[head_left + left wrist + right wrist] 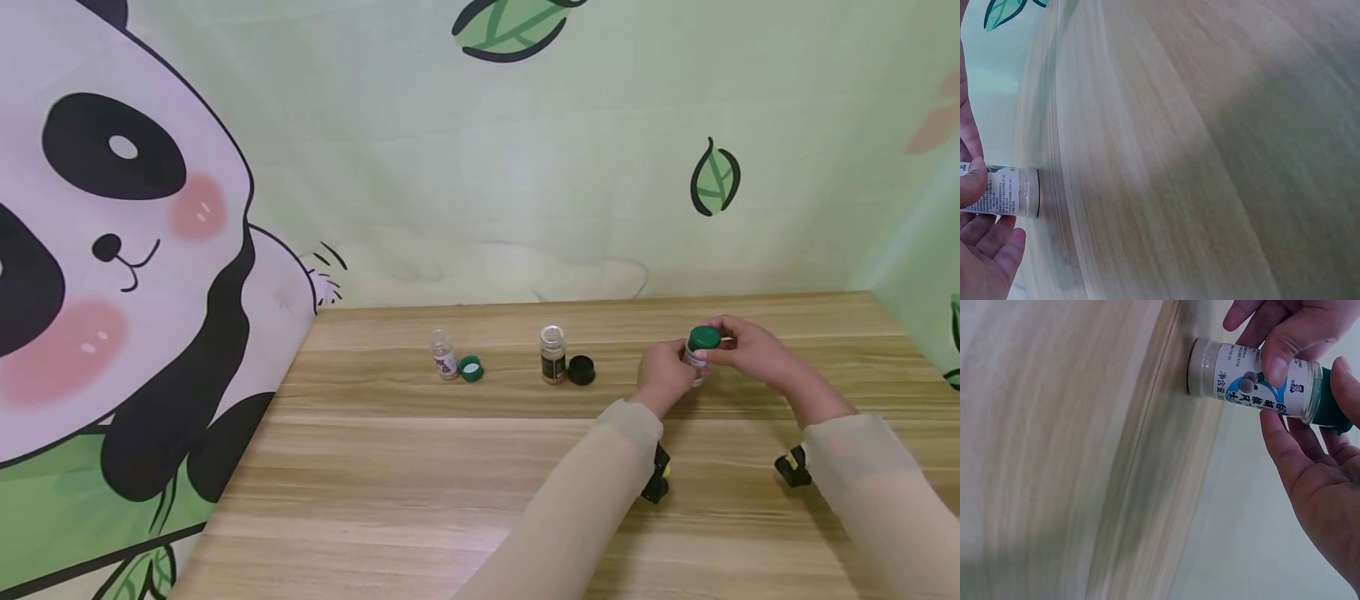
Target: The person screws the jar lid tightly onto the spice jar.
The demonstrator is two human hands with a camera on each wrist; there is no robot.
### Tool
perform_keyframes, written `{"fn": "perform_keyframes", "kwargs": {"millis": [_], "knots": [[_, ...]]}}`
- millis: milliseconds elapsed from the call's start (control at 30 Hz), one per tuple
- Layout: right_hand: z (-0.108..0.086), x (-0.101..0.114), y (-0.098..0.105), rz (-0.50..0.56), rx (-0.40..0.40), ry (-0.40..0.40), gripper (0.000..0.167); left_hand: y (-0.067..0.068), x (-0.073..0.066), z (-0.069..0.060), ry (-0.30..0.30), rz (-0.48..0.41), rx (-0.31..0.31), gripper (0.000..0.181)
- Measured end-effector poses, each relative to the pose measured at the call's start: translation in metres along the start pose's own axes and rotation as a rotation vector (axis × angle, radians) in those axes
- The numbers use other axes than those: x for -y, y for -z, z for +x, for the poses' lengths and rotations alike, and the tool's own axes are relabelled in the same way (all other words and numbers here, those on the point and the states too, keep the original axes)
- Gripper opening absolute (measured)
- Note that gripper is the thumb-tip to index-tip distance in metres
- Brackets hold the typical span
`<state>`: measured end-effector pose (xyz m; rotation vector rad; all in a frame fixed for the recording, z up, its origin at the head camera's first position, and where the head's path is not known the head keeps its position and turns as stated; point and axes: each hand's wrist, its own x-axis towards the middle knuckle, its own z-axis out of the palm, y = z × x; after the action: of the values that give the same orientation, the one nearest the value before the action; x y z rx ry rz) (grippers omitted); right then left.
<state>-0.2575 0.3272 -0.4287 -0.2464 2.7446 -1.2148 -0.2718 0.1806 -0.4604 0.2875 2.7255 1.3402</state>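
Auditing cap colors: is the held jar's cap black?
No, the held jar has a green cap, while the black cap lies on the table.

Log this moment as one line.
left hand: holds capped jar | right hand: grips its green cap | leftmost jar, middle jar: uncapped

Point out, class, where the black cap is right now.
In the head view, the black cap lies on the wooden table just right of centre, immediately right of the open jar with the dark label and left of the person's left hand.
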Motion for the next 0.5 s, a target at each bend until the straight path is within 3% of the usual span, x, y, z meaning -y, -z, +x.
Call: {"fn": "perform_keyframes", "kwargs": {"millis": [67, 500], "knots": [[-0.0003, 0.0004, -0.0007, -0.003, -0.007, -0.007, 0.049, 0.0016, -0.0031, -0.0005, 0.031, 0.002, 0.014, 0.021], [-0.0047, -0.0026, -0.004, 0.041, -0.006, -0.025, 0.052, -0.0008, -0.001, 0.0017, 0.037, -0.012, 0.023, 0.027]]}}
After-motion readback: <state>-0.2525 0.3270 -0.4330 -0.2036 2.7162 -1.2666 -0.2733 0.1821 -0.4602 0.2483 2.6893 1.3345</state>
